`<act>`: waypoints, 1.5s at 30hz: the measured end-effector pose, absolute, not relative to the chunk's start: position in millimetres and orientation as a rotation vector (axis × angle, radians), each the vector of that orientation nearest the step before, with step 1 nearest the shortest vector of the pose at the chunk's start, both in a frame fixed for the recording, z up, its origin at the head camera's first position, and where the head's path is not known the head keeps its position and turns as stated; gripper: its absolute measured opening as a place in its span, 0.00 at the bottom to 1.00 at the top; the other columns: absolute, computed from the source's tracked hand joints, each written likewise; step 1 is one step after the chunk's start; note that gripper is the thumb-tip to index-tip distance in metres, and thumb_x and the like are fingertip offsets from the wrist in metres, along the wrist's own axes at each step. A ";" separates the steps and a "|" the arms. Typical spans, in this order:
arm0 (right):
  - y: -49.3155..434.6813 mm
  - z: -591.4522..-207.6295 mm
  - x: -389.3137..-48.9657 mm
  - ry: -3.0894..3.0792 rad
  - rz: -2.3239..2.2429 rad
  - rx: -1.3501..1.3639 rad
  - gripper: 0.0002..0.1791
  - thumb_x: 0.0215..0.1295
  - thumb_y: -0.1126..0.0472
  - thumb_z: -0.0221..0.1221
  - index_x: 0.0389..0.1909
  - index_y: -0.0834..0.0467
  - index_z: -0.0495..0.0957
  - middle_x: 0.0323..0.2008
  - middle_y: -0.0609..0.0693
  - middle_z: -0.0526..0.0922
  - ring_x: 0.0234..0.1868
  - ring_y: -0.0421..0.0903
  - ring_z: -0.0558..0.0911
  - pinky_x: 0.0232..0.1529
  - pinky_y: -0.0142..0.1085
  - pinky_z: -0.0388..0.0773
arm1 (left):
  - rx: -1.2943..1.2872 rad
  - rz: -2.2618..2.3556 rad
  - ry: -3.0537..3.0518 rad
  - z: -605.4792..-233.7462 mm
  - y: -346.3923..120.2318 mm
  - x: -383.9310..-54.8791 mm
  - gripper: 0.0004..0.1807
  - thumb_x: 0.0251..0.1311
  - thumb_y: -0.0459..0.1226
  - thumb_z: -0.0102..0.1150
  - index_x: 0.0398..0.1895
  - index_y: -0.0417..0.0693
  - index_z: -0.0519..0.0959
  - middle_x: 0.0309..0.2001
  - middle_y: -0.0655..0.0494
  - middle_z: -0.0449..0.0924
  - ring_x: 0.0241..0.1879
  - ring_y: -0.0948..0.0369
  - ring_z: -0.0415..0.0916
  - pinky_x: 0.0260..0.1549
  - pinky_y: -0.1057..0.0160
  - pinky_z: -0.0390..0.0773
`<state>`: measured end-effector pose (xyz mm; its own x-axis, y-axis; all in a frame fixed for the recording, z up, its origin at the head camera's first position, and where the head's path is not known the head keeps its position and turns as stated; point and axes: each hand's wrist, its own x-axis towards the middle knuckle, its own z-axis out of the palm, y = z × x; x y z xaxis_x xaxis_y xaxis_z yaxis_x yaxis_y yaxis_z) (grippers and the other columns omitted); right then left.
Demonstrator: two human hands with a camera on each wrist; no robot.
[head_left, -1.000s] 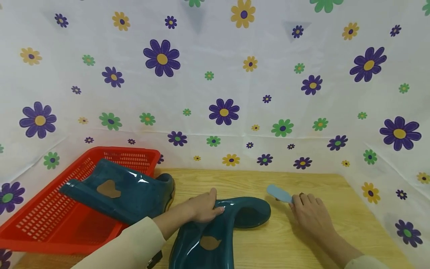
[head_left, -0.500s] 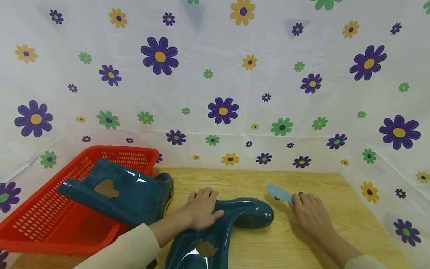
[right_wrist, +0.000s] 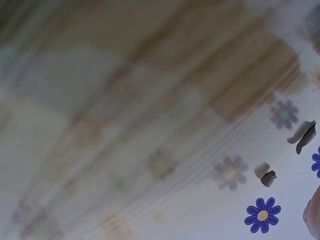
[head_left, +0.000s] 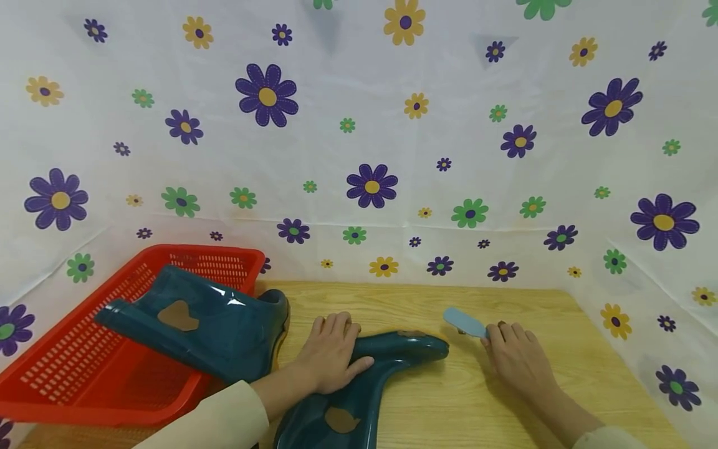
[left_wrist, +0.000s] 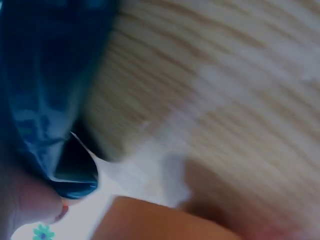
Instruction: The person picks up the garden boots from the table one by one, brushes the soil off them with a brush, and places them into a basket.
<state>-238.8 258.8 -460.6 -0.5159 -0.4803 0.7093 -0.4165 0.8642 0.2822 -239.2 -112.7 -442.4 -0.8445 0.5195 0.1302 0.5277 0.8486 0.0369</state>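
A glossy dark teal rain boot (head_left: 359, 408) lies at the front middle of the table, its toe pointing right. One brown patch (head_left: 341, 420) is on its shaft and another on the far side of its toe. My left hand (head_left: 328, 358) grips the boot at the ankle, thumb on the near side; the left wrist view shows part of the boot (left_wrist: 50, 75) close up. Right of the toe, my right hand (head_left: 518, 355) holds the handle of a light blue brush-like tool (head_left: 464, 322), flat back up. Its underside is mostly hidden, and the tool stays apart from the boot.
A second teal boot (head_left: 224, 324) with a brown patch lies across a red slotted plastic basket (head_left: 84, 414) at the left, its foot past the rim. A white sheet with flowers (head_left: 437, 137) walls in the wooden table (head_left: 477, 405) behind and at both sides.
My left hand has shifted its grip and rolled the boot, so the patch on its toe has come into view. My right hand and the tool have hardly moved.
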 end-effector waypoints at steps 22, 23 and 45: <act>248.2 -449.4 -233.1 -2.093 0.271 0.847 0.29 0.81 0.47 0.37 0.44 0.66 0.79 0.26 0.46 0.70 0.27 0.39 0.62 0.29 0.35 0.65 | -0.901 -0.370 -2.655 -460.3 -132.3 -251.3 0.23 0.78 0.50 0.40 0.67 0.51 0.70 0.61 0.48 0.70 0.64 0.50 0.64 0.65 0.43 0.59; 248.1 -449.3 -232.3 -2.085 0.271 0.859 0.29 0.81 0.47 0.38 0.43 0.65 0.79 0.27 0.46 0.70 0.27 0.39 0.62 0.29 0.35 0.65 | -0.902 -0.370 -2.657 -460.2 -132.0 -250.9 0.22 0.77 0.49 0.41 0.66 0.51 0.70 0.61 0.47 0.70 0.64 0.50 0.64 0.65 0.43 0.59; 224.5 -447.0 -239.8 -2.053 0.227 0.994 0.25 0.81 0.48 0.40 0.49 0.61 0.81 0.31 0.48 0.76 0.29 0.42 0.70 0.30 0.36 0.70 | -0.912 -0.333 -2.668 -459.7 -126.6 -247.0 0.19 0.77 0.48 0.42 0.63 0.51 0.70 0.59 0.46 0.70 0.62 0.48 0.65 0.63 0.43 0.61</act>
<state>-239.8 224.5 -447.0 -0.3484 -0.5703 0.7439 -0.7191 0.6717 0.1782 -247.0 -126.6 -459.7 -0.7530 0.5548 0.3537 0.6247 0.7716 0.1196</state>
